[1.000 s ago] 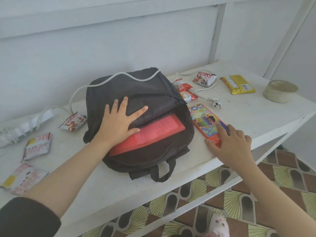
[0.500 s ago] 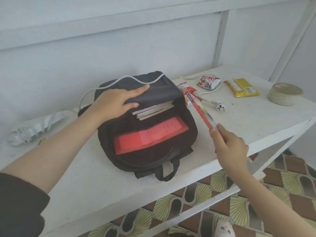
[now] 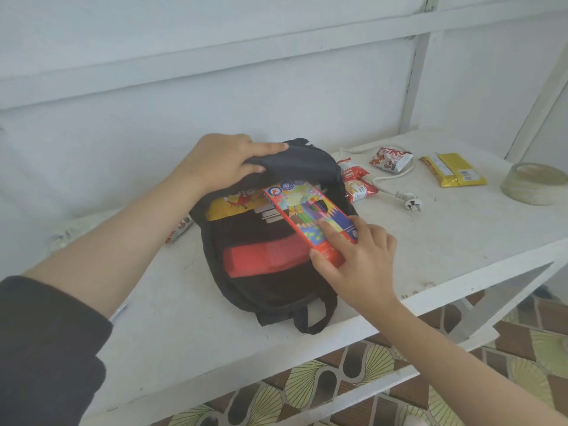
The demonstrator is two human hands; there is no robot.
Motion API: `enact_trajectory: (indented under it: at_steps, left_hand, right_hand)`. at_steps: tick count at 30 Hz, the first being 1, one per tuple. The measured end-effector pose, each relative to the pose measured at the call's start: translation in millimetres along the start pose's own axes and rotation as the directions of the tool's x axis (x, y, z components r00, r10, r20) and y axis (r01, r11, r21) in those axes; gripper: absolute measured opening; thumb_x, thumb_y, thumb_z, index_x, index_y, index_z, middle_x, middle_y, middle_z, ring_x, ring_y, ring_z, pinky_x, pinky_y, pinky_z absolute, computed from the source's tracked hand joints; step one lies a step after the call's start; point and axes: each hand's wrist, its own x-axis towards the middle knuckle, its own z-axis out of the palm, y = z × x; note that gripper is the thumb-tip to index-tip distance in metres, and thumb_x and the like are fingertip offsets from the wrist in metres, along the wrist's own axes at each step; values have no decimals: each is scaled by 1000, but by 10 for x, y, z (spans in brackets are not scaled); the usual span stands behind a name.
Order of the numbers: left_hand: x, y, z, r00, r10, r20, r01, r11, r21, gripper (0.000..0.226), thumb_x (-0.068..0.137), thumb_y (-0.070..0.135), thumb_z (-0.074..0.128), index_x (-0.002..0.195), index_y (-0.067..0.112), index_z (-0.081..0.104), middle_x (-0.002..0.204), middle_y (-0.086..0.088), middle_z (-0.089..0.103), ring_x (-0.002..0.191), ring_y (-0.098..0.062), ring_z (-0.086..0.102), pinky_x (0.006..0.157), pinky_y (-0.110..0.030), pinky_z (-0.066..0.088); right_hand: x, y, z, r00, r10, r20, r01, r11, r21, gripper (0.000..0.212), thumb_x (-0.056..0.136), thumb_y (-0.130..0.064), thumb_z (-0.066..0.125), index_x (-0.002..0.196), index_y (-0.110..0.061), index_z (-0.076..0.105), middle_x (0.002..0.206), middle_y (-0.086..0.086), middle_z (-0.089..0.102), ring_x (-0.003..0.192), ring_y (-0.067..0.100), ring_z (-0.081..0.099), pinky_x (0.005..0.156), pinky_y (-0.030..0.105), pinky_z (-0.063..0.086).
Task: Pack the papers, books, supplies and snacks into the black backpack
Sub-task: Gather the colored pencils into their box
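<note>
While left hand [image 3: 221, 162] grips the backpack [image 3: 276, 292] and right hand [image 3: 361, 267] the pencil box [image 3: 302, 210], white table [image 3: 455, 241] (pale wall [image 3: 215, 96] behind) lies beneath.

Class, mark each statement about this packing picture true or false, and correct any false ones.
1. The left hand grips the top flap of the black backpack. True.
2. The right hand holds a pencil box at the backpack's opening. True.
3. The yellow packet is inside the backpack. False: it lies on the white table, to the right of the backpack.
4. The backpack is empty. False: a red case and books show inside.
</note>
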Motion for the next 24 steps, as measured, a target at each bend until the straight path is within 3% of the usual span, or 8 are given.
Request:
enact_trajectory:
  at_steps: [5, 9, 12, 17, 20, 22, 24]
  left_hand:
    - [-13, 45, -7, 1000, -2, 19, 1, 1000, 30, 47, 95, 41, 46, 139, 51, 30, 87, 5, 44, 72, -20, 45, 60, -29, 25]
    - [-17, 54, 41, 1000, 16, 6, -16, 999, 41, 46, 95, 40, 46, 138, 52, 31, 102, -2, 57, 81, -26, 57, 60, -30, 30]
    - [-25, 18, 83, 1000, 29, -7, -29, 999, 33, 47, 95, 42, 45, 137, 54, 29, 112, -1, 59, 88, -26, 59, 63, -31, 37]
    - [-38, 8, 91, 999, 16, -30, -15, 1000, 19, 46, 95, 42, 46, 137, 53, 31, 113, -1, 59, 88, -27, 60, 62, -29, 34]
    - [-34, -5, 110, 999, 21, -43, -20, 1000, 21, 46, 95, 42, 46, 137, 53, 31, 115, 0, 59, 89, -26, 60, 62, -29, 33]
    - [-32, -10, 125, 998, 36, -56, -35, 999, 19, 46, 95, 41, 47, 137, 52, 33, 111, -1, 60, 86, -26, 60, 60, -28, 32]
    - [-17, -19, 126, 997, 44, -68, -42, 999, 24, 46, 94, 40, 48, 137, 51, 33, 106, -3, 61, 82, -27, 60, 59, -29, 33]
  right_hand:
    - [389, -126, 245, 993, 78, 85, -73, 996, -60, 54, 71, -59, 48, 109, -26, 67, 111, 19, 63, 97, 37, 54, 85, 41, 39]
    - [563, -325, 412, 987, 118, 107, -112, 992, -65, 53, 70, -57, 59, 102, -15, 65, 115, 20, 62, 96, 40, 56, 85, 44, 43]
    - [635, -377, 506, 986, 113, 125, -107, 993, -52, 58, 70, -58, 69, 108, -13, 63, 126, 21, 55, 102, 43, 52, 87, 45, 40]
    - [648, -404, 469, 982, 88, 165, -77, 995, -71, 65, 85, -62, 38, 129, -16, 50, 143, 20, 41, 126, 43, 39, 103, 50, 29]
    - [379, -369, 325, 990, -73, 124, 65, 996, 67, 60, 88, -52, 29, 135, -18, 46, 147, 14, 39, 137, 34, 32, 111, 54, 18]
    - [232, -284, 240, 944, -274, 184, 240, 953, 187, 58, 92, -50, 28, 140, -21, 42, 151, 4, 34, 143, 22, 22, 117, 48, 6]
    - [220, -176, 230, 873, -394, 287, 349, 917, 196, 65, 94, -57, 15, 146, -23, 32, 155, -3, 22, 145, 15, 8, 117, 45, -7]
